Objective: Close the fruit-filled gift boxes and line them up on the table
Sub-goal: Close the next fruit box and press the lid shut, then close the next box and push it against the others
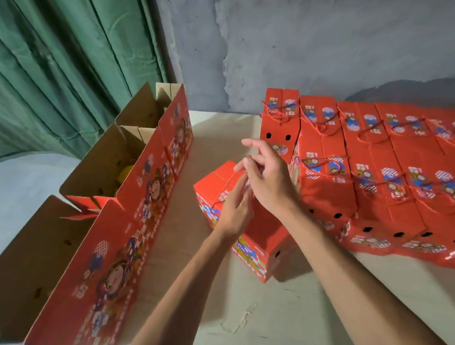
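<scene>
Forearms reach in from the bottom edge to a red gift box [253, 241] on the counter [232, 321]. Right hand [269, 180] pinches the red cord handle [244, 171] between thumb and finger, other fingers spread; left hand [235, 212] rests on the box top, fingers nearly straight. Right of the fingers, closed boxes [383, 165] stand lined up. Left, open boxes [107, 181] with yellow fruit [124, 172] remain, so the job looks roughly midway.

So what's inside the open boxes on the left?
In the middle open box something yellow shows, probably fruit. Its cardboard walls hide the rest, and the insides of the near open box and far open box are mostly hidden too.
</scene>
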A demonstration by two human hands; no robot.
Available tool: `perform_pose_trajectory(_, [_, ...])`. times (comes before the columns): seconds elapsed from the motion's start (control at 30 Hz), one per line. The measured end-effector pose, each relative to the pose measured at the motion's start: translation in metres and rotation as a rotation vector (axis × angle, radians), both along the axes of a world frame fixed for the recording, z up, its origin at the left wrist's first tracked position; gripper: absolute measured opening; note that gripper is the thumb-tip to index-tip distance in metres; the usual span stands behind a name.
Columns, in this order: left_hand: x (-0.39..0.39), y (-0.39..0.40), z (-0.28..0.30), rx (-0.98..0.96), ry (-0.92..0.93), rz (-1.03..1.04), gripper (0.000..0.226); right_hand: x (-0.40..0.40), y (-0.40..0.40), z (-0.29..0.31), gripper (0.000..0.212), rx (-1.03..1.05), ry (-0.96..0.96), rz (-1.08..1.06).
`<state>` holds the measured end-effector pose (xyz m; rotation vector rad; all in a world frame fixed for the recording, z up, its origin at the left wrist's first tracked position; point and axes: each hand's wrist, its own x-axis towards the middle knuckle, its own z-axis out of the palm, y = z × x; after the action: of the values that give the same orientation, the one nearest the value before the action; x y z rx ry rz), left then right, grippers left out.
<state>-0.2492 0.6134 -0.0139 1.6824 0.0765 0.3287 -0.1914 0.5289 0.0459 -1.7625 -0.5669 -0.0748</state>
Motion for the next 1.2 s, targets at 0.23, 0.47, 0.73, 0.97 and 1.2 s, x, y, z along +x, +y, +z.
perform_pose_trajectory(0.23, [0.082,0.014,-0.006,0.114,0.034,-0.03,0.034,0.06,0.004,-0.005,0.033,0.068,0.069,-0.072])
perform_pose_trajectory(0.47, [0.166,0.015,-0.032,0.139,0.04,-0.014,0.045,0.13,-0.008,-0.015,0.031,0.103,0.067,-0.172])
perform_pose_trajectory(0.73, [0.238,0.015,-0.055,0.348,0.057,0.047,0.056,0.178,-0.012,-0.027,0.037,0.144,0.115,-0.165])
perform_pose_trajectory(0.97, [0.253,0.018,-0.058,0.423,-0.051,0.076,0.047,0.185,-0.016,-0.04,0.042,0.192,0.172,-0.186])
perform_pose_trajectory(1.2, [0.234,0.012,-0.026,0.273,-0.103,0.197,0.046,0.164,-0.022,-0.025,0.046,-0.281,0.072,-0.396])
